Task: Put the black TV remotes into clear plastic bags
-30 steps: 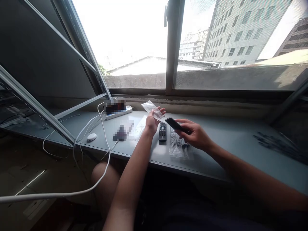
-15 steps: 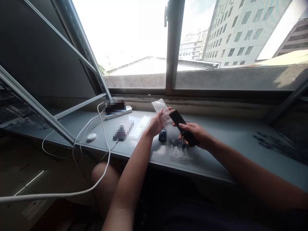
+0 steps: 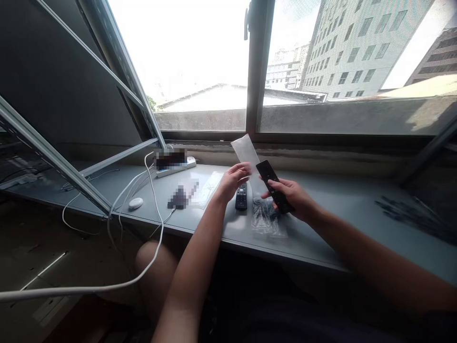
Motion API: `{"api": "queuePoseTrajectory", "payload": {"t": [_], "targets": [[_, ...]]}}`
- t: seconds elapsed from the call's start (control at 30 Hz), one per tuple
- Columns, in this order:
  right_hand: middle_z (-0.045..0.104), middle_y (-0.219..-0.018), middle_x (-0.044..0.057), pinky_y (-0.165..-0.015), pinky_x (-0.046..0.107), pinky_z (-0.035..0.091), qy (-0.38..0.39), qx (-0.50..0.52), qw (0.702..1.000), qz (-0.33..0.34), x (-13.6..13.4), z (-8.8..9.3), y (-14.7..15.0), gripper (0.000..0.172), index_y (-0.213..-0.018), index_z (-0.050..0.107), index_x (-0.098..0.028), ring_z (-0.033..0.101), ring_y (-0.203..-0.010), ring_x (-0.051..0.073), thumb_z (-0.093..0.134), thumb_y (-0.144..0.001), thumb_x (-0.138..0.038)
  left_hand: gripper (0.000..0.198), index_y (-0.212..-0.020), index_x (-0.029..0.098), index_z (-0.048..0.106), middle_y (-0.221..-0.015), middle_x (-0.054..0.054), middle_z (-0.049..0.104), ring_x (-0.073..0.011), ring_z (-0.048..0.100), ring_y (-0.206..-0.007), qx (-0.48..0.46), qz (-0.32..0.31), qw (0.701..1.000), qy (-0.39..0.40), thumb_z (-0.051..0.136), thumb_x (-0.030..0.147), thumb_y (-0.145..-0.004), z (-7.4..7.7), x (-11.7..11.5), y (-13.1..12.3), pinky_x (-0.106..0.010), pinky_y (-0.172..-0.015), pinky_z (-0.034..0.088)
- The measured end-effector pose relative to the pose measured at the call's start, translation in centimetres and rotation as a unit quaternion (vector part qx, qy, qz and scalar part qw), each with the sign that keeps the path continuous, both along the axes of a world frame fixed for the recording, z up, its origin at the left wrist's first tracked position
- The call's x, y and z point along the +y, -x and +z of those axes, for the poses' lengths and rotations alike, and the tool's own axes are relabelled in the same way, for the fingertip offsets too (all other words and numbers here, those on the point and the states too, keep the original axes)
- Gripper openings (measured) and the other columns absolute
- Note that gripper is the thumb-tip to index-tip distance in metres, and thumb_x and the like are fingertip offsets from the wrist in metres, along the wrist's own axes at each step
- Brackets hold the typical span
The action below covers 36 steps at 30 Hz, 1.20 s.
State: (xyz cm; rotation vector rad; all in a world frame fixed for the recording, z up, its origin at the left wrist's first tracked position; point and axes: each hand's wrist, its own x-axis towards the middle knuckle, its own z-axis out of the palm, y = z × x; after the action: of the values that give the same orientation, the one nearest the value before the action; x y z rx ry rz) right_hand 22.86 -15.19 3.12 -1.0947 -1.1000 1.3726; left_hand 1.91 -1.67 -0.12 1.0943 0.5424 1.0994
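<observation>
My right hand (image 3: 291,195) is closed around a black remote control (image 3: 273,185), thumb on its button face. A clear plastic bag (image 3: 246,151) stands up behind the remote, its lower part close to my right fingers; whether they pinch it is hidden. My left hand (image 3: 233,181) has its fingers stretched towards the bag's left edge, slightly blurred, with no grip on it visible. Below, a second black remote control (image 3: 241,197) lies on the grey table (image 3: 332,209). Crumpled clear bags with dark contents (image 3: 266,216) lie right of it.
Flat clear plastic bags (image 3: 209,190) lie left of my hands. Further left are a blurred-out item with a cable, a white round device (image 3: 135,204), a power strip (image 3: 178,166) and looping white cables (image 3: 162,228). A metal frame (image 3: 117,71) rises at left; dark items (image 3: 414,216) lie right.
My left hand has loosened from the bag, its fingers now extended. The bag stands higher and straighter beside the remote. My right hand has shifted slightly with its remote.
</observation>
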Motion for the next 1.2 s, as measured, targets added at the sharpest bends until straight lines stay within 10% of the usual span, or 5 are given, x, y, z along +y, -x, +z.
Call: {"api": "queuePoseTrajectory", "payload": {"t": [0.17, 0.4, 0.8, 0.97, 1.2], "targets": [[0.088, -0.104, 0.016, -0.045, 0.025, 0.058, -0.002, 0.009, 1.0, -0.019, 0.1, 0.0, 0.0, 0.036, -0.136, 0.077, -0.017, 0.065, -0.045, 0.013, 0.08, -0.106, -0.036, 0.027, -0.097, 0.022, 0.082, -0.118, -0.006, 0.082, -0.0229, 0.075, -0.118, -0.033, 0.052, 0.997, -0.045, 0.095, 0.038, -0.079, -0.1, 0.2, -0.3, -0.04, -0.114, 0.053], [0.082, -0.137, 0.017, -0.044, 0.023, 0.058, -0.015, 0.03, 0.999, -0.039, 0.3, -0.1, 0.2, 0.018, -0.119, 0.083, -0.019, 0.084, -0.079, 0.021, 0.076, -0.107, -0.031, 0.037, -0.089, 0.021, 0.076, -0.174, -0.005, 0.054, -0.0308, 0.068, -0.138, -0.008, 0.106, 0.984, -0.141, 0.092, 0.055, -0.087, -0.3, 0.7, -0.3, -0.045, -0.115, 0.056], [0.073, -0.158, 0.015, -0.049, 0.026, 0.063, -0.035, 0.063, 0.997, 0.0, -0.2, 0.4, 0.4, 0.025, -0.131, 0.079, -0.023, 0.087, -0.105, 0.031, 0.067, -0.111, -0.032, 0.018, -0.097, 0.022, 0.08, -0.15, -0.01, 0.075, -0.027, 0.073, -0.13, 0.143, 0.047, 0.968, -0.199, 0.067, 0.033, -0.103, -0.7, 0.2, -0.8, -0.04, -0.103, 0.061], [0.077, -0.153, 0.014, -0.05, 0.027, 0.063, -0.031, 0.064, 0.997, -0.013, -0.1, 0.2, 0.2, 0.024, -0.13, 0.079, -0.024, 0.087, -0.099, 0.028, 0.068, -0.11, -0.033, 0.021, -0.115, 0.022, 0.083, -0.127, -0.011, 0.082, -0.0273, 0.075, -0.124, 0.336, 0.129, 0.881, -0.306, 0.068, 0.031, -0.103, -1.4, 0.0, -0.7, -0.044, -0.113, 0.057], [0.081, -0.143, 0.015, -0.048, 0.027, 0.064, -0.041, 0.076, 0.996, -0.01, 0.0, 0.0, 0.2, 0.021, -0.126, 0.077, -0.023, 0.085, -0.09, 0.025, 0.07, -0.109, -0.032, 0.056, -0.129, 0.025, 0.085, -0.138, -0.013, 0.077, -0.0355, 0.071, -0.133, 0.525, 0.078, 0.773, -0.348, 0.08, 0.068, -0.093, -1.9, -0.7, -0.5, -0.048, -0.12, 0.053]]}}
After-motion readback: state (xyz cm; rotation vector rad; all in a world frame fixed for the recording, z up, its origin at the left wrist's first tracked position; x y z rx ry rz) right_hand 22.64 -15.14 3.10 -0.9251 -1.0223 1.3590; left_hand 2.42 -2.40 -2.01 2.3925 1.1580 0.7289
